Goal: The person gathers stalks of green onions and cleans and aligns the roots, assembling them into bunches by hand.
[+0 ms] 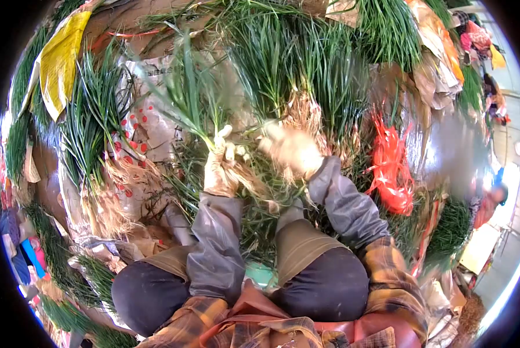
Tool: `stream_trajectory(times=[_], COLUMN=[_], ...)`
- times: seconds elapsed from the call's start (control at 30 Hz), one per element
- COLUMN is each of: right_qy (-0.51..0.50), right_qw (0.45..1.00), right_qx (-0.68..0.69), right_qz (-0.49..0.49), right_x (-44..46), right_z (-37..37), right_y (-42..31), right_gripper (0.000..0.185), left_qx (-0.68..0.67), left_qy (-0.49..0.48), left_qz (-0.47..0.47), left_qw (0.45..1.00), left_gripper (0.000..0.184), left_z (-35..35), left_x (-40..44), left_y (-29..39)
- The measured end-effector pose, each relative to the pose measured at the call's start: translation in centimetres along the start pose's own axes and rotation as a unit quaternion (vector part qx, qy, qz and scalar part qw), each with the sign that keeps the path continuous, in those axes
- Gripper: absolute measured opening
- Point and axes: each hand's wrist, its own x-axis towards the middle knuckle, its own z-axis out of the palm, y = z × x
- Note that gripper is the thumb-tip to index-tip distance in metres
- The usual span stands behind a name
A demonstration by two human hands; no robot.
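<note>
My left hand (pixel 220 173) is closed around a small bunch of green onions (pixel 218 141), gripping it near the pale bulbs and roots. Their leaves point up and away from me, a little blurred. To the right of that bunch is my right hand (pixel 294 152), smeared by motion, so its fingers cannot be made out. Just beyond it lies a big pile of green onions (pixel 271 64) with stringy roots facing me. Loose green leaves (pixel 260 226) cover the ground between my legs.
Another heap of green onions (pixel 91 127) lies at the left on a printed white sack (pixel 149 124). A bundle of red plastic ties (pixel 390 168) is at my right. A yellow sack (pixel 65 61) lies far left. Other people (pixel 492 203) are at the right edge.
</note>
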Motion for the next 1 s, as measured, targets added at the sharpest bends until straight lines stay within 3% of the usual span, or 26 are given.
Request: stream_trajectory(times=[0.03,0.07,0.1,0.13,0.17,0.2,0.23,0.27,0.3,0.37,0.4,0.43,0.47,0.5,0.53,0.57,0.63,0.7,0.73,0.8,0.83,0.87,0.9,0.93,0.97,1.0], right_qy=[0.092,0.084,0.167,0.120,0.160,0.197,0.268,0.214,0.169,-0.053,-0.111,0.025,0.105,0.172,0.220,0.133,0.107,0.240,0.303,0.242,0.194,0.141,0.123,0.154,0.186,0.091], right_qw=[0.994,0.939,0.940,0.915,0.946,0.958,0.952,0.969,0.978,0.998,0.992,0.924,0.965,0.977,0.954,0.952,0.962,0.949,0.936,0.953,0.975,0.989,0.978,0.973,0.968,0.973], right_qx=[0.032,-0.274,0.014,0.123,0.017,-0.090,-0.132,0.047,0.064,-0.028,-0.001,0.382,0.234,0.062,-0.078,-0.081,-0.085,-0.122,-0.148,-0.049,-0.012,0.027,0.109,0.098,0.086,0.209], right_qz=[0.047,0.189,0.297,0.364,0.281,0.188,0.070,0.118,0.101,-0.028,-0.053,0.011,0.046,0.110,0.188,0.265,0.236,0.167,0.100,0.174,0.106,0.039,-0.130,-0.138,-0.144,-0.030], right_x=[0.4,1.6,2.3,2.8,2.7,2.8,1.1,-0.5,-1.5,-2.4,-2.4,-1.8,-1.0,-0.2,0.6,1.6,2.2,3.0,1.2,-1.0,-1.8,-2.6,-2.7,-3.0,-3.2,-3.4], right_z=[-2.3,-3.7,-2.5,-1.3,-0.5,-0.1,-0.1,-2.2,-1.5,2.9,4.4,4.7,3.9,2.6,1.2,-2.1,-1.0,0.4,-0.6,-0.6,-0.7,-0.4,2.6,3.0,3.4,2.1], right_y=[-0.7,0.8,3.9,7.7,8.7,8.8,6.5,1.7,0.1,0.9,1.7,1.9,3.4,4.3,5.3,5.1,8.2,9.0,6.2,2.3,0.2,-1.3,0.2,0.4,0.8,0.1], right_gripper=[0.039,0.037,0.035,0.028,0.024,0.020,0.018,0.019,0.019,0.025,0.029,0.028,0.030,0.032,0.035,0.031,0.025,0.018,0.020,0.022,0.024,0.026,0.020,0.018,0.017,0.015], left_qx=[0.003,-0.001,-0.006,-0.010,0.026,-0.010,0.062,0.132,0.110,0.162,0.191,0.224,0.169,0.116,0.062,0.092,0.076,0.083,0.180,0.181,0.167,0.208,0.225,0.241,0.261,0.220], left_qy=[-0.017,-0.045,-0.033,-0.020,0.010,-0.031,0.002,0.045,0.063,0.062,0.069,0.069,0.111,0.074,0.033,0.045,0.031,-0.017,0.025,0.136,0.118,0.192,0.143,0.092,0.137,0.147], left_qz=[-0.012,-0.038,-0.073,-0.111,-0.130,-0.155,-0.135,-0.119,-0.154,-0.157,-0.158,-0.108,-0.122,-0.144,-0.167,-0.159,-0.159,-0.155,-0.127,-0.124,-0.120,-0.149,-0.148,-0.148,-0.121,-0.139], left_qw=[1.000,0.998,0.997,0.994,0.991,0.987,0.989,0.983,0.980,0.972,0.966,0.966,0.972,0.980,0.983,0.982,0.984,0.984,0.975,0.966,0.971,0.948,0.952,0.955,0.948,0.954], left_gripper=[0.051,0.058,0.058,0.058,0.055,0.051,0.048,0.045,0.039,0.032,0.030,0.028,0.029,0.028,0.027,0.028,0.031,0.035,0.035,0.033,0.028,0.023,0.026,0.028,0.023,0.022], left_z=[-0.1,-0.1,-0.3,-0.8,-1.0,-1.7,0.5,2.4,1.2,0.0,0.2,1.6,2.9,0.8,-1.2,0.2,0.8,0.0,0.9,3.5,3.8,2.9,2.4,1.8,-0.6,0.5], left_x=[-0.2,-0.4,-0.3,-0.4,-0.3,0.3,0.3,0.0,0.8,1.8,1.8,1.3,0.2,0.7,1.3,0.4,-0.2,0.6,0.7,0.9,0.8,1.4,1.0,0.7,1.1,0.8], left_y=[-0.1,-0.2,-0.4,-0.8,-1.1,-1.8,-2.1,-2.0,-2.5,-3.5,-4.1,-3.7,-3.5,-3.6,-3.5,-2.9,-2.7,-2.9,-2.6,-2.8,-2.8,-3.2,-3.1,-2.9,-3.2,-3.1])
